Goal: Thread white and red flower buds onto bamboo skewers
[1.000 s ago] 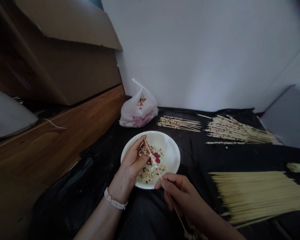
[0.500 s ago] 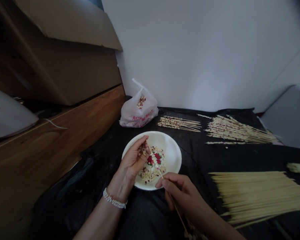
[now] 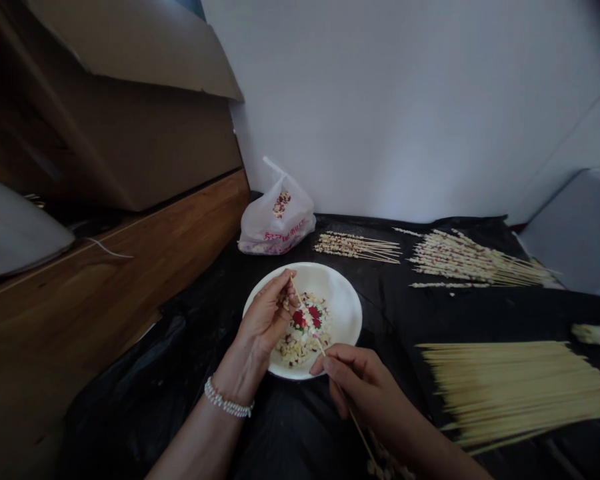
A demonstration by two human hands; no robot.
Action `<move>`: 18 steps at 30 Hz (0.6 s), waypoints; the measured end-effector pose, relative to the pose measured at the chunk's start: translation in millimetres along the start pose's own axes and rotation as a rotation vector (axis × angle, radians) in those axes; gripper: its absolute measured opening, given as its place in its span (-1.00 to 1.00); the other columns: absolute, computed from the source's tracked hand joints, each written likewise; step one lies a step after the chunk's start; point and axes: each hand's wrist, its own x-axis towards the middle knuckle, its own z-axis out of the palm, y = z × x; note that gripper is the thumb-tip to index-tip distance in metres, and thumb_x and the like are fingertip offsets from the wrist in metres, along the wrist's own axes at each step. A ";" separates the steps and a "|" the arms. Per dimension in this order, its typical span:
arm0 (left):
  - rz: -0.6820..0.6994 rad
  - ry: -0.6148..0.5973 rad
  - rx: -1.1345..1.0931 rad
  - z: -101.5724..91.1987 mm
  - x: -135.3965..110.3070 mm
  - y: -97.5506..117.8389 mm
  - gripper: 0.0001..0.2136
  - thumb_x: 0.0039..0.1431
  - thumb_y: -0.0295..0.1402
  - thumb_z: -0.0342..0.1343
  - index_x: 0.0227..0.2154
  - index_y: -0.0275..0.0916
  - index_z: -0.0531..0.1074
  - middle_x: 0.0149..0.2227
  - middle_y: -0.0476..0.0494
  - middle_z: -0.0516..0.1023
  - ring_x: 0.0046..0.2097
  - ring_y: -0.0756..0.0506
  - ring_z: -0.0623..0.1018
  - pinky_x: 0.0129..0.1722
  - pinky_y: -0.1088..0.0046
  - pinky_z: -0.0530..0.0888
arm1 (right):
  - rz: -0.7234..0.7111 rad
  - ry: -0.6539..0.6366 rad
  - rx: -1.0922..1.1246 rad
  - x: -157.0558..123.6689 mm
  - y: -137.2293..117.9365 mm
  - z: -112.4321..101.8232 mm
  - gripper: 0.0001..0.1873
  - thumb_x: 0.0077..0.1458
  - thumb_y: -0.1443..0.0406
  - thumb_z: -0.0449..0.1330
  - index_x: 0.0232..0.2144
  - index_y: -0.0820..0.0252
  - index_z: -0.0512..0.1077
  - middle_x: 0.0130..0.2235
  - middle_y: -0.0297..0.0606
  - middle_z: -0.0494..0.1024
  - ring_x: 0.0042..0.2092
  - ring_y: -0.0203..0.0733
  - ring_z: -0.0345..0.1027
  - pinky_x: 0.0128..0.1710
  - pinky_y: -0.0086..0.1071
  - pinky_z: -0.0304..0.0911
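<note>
A wooden skewer [image 3: 320, 345] slants over the white bowl [image 3: 349, 313], its upper part threaded with small pale kernels, some marked dark red. My right hand [image 3: 357, 380] pinches it below the threaded kernels, its lower end running down past the palm. My left hand [image 3: 267, 313], with a beaded bracelet [image 3: 227, 399] on the wrist, is curled at the skewer's tip. Thumb and forefinger meet there, and several loose kernels sit inside the fingers. More loose kernels [image 3: 297, 350] lie in the bowl around a printed red flower.
Behind the bowl stands a plastic bag [image 3: 277, 227] of kernels. Threaded skewers lie in a small bunch [image 3: 353, 247] and a larger pile [image 3: 460, 260]. Bare skewers [image 3: 515, 387] are spread at right on black sheeting [image 3: 390, 313]. A cardboard box [image 3: 170, 133] sits at left.
My left fingers have curled slightly more around the loose kernels at the skewer's tip. My right hand keeps the same grip, and the skewer has hardly moved.
</note>
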 end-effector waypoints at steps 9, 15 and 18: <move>0.002 -0.197 0.120 0.2 -5.5 -11.4 -0.89 0.01 -0.47 0.37 -0.50 -0.35 0.55 -0.59 0.01 0.48 -0.58 0.10 0.42 -0.59 0.67 0.40 | -0.031 0.061 0.053 2.6 -1.5 -5.0 -0.62 0.13 0.00 0.18 -0.42 0.21 0.48 -0.75 -0.55 0.23 -0.68 -0.38 -0.07 -0.61 -0.43 -0.21; -0.132 -0.287 0.102 -2.2 -7.4 -15.8 -0.90 0.06 -0.45 0.36 -0.39 -0.37 0.58 -0.49 -0.05 0.54 -0.54 0.10 0.46 -0.51 0.65 0.47 | -0.061 0.080 0.047 3.1 -5.3 -8.3 -0.60 0.10 -0.03 0.20 -0.43 0.20 0.48 -0.74 -0.53 0.26 -0.69 -0.38 -0.07 -0.62 -0.44 -0.18; -0.173 -0.177 0.011 -1.2 -5.2 -14.8 -0.90 0.20 -0.44 0.25 -0.26 -0.36 0.58 -0.41 -0.11 0.58 -0.48 0.07 0.52 -0.48 0.62 0.51 | -0.034 0.067 0.044 2.8 -4.2 -7.6 -0.60 0.11 -0.03 0.20 -0.41 0.20 0.49 -0.74 -0.53 0.26 -0.70 -0.38 -0.07 -0.64 -0.45 -0.18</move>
